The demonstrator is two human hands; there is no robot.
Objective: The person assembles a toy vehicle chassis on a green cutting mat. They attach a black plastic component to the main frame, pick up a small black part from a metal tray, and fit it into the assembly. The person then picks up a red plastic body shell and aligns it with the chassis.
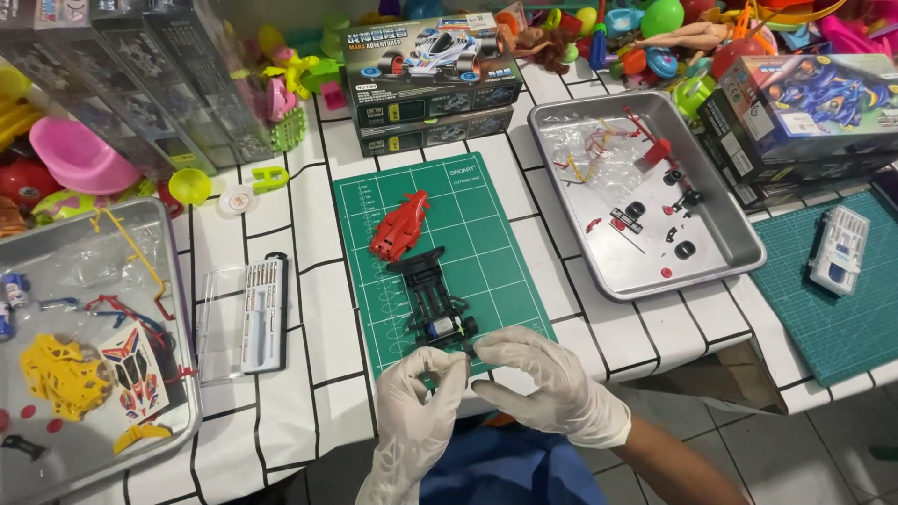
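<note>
Both gloved hands meet at the near edge of the green mat [486, 234]. The left hand [421, 393] and right hand [547, 379] pinch their fingertips together around something too small to tell. The black chassis [435, 299] lies just beyond the fingertips, with the red body shell [400, 226] farther off.

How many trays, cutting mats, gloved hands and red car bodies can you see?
Trays: 2
Cutting mats: 2
Gloved hands: 2, left hand and right hand
Red car bodies: 1
Total: 7
</note>
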